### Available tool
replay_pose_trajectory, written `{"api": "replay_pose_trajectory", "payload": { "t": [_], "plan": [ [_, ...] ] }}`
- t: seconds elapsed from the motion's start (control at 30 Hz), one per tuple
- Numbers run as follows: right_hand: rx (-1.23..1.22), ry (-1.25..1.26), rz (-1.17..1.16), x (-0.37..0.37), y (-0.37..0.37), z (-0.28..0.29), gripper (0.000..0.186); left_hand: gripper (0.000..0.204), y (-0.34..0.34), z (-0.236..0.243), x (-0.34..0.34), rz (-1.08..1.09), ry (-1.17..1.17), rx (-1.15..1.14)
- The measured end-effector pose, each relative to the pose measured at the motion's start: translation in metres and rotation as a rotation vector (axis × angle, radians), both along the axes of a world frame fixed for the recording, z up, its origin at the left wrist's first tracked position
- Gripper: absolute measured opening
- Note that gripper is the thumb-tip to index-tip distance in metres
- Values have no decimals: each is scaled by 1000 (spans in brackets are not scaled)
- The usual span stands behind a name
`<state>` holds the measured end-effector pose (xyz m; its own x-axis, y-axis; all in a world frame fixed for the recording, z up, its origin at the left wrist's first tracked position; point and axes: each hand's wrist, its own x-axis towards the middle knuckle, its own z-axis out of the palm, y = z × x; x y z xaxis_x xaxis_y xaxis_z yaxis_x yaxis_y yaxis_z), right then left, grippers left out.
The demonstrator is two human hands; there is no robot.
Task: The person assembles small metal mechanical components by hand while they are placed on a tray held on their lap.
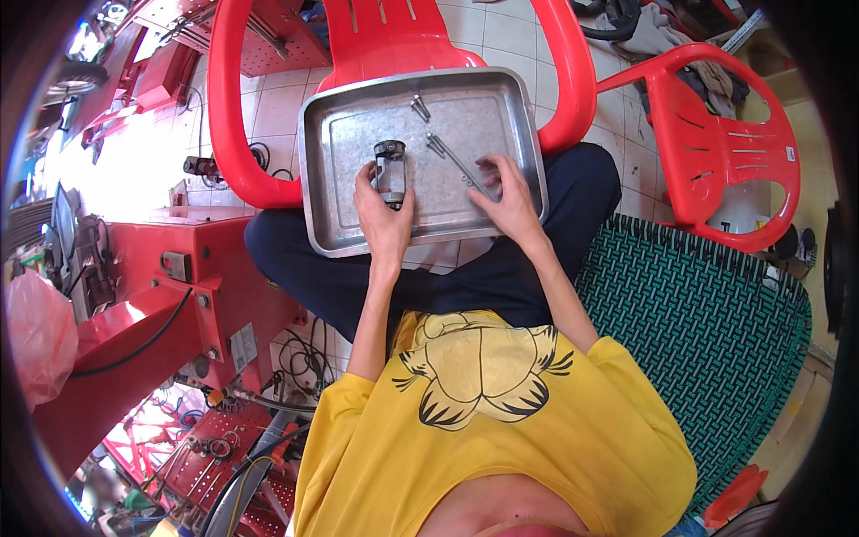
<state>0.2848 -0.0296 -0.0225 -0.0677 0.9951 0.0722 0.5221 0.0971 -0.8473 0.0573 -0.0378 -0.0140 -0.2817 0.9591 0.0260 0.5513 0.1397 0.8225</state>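
A shallow metal tray rests by my lap against a red chair seat. Inside it, my left hand wraps its thumb and fingers around the lower part of a short cylindrical metal housing, which has a dark ringed end at the far side. On the right, my right hand hovers low over the tray, thumb and fingers curved but apart. Long thin bolts lie slanted on the tray, one running toward the gap between those fingers; whether I touch it is unclear. Shorter bolts lie at the tray's far side.
A red plastic chair stands ahead, its arms flanking the tray. Another red chair is at the right, beside a green woven seat. Red machinery and cables crowd the left.
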Motion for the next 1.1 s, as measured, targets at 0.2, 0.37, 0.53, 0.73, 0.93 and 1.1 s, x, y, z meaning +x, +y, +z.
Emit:
{"api": "replay_pose_trajectory", "payload": {
  "t": [0.2, 0.37, 0.53, 0.73, 0.93, 1.1],
  "plan": [
    [-126, -109, -5, 4, -3, 8, 48, 79, -6, 6, 3, 15, -19, -56],
    [-175, -73, 17, 9, -4, 15, 46, 91, -3, 14, 1, -39, -54, -90],
    [-188, -49, 97, -1, 6, 22, 44, 95, 20, 18, -19, -170, -32, -95],
    [-2, -93, 102, -28, 67, 13, 36, 96, 22, 8, -19, -120, -122, 126],
    [111, -347, 50, -65, 125, -5, 37, 103, 18, 2, -11, -175, -81, 209],
    [261, -663, 71, -81, 131, -18, 30, 101, 17, 23, -14, -234, -107, 188]
  ]
}}
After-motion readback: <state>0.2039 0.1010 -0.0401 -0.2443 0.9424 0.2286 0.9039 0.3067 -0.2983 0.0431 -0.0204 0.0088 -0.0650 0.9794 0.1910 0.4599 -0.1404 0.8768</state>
